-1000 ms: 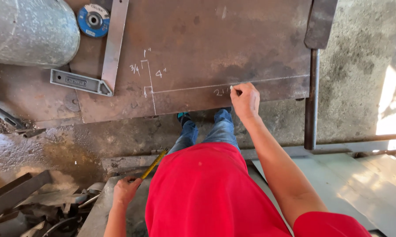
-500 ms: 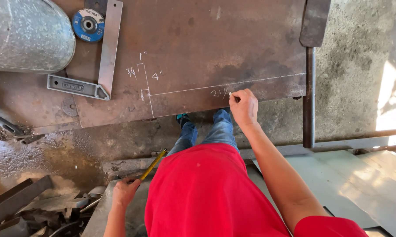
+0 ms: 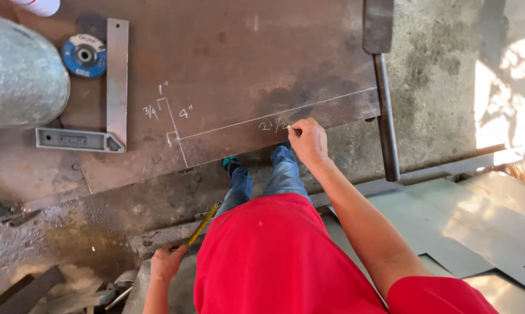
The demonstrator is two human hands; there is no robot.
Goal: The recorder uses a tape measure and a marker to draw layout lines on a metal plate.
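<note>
Right now the right hand (image 3: pixel 309 141) is down on the rusty brown steel plate (image 3: pixel 245 64), fingers pinched shut around a small white piece of chalk (image 3: pixel 290 127) whose tip sits at the end of a chalked figure, just under the long white chalk line (image 3: pixel 274 113) that crosses the plate. The plate lies flat on the ground, in front of the person's blue-jeaned legs and feet. Well over to the left rests the grey metal carpenter's square (image 3: pixel 108 116), beside a blue grinding disc (image 3: pixel 84 56) and a big galvanised cylinder (image 3: pixel 18 75). A dark iron bar (image 3: pixel 384 116) runs along the plate's right edge.

Down low, the left hand (image 3: pixel 166 261) is closed round the end of a yellow tape measure blade (image 3: pixel 203 224), held clear of the plate; how tightly, the view does not show.

For good marking, it looks wise to keep the heel of that right hand planted off the written strokes so nothing smears, and to press lightly, since chalk on rusty steel crumbles. Figures are best kept tight below the line, apart from it, so the line itself reads cleanly.
</note>
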